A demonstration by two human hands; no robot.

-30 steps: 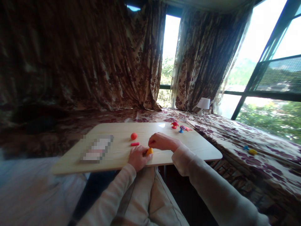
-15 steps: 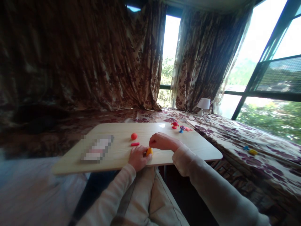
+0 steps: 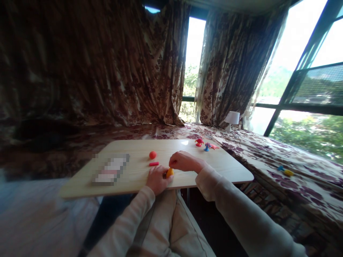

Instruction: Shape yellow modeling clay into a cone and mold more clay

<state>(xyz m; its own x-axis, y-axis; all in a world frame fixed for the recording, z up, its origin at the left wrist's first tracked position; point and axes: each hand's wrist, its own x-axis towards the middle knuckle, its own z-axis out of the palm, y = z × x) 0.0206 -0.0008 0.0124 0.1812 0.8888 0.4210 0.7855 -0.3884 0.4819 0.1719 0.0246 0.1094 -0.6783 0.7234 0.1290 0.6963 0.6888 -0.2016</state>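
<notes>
Between curled left fingers (image 3: 162,169), yellow piece (image 3: 170,172)

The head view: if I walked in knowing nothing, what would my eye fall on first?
Probably the bright yellow piece at the table's near edge, held by the left hand, with the right hand bent close over its top. Next, the red ball, farther back on the table beyond the left hand. Behind it all, dark floral curtains hang beside the glaring window at the right.
</notes>
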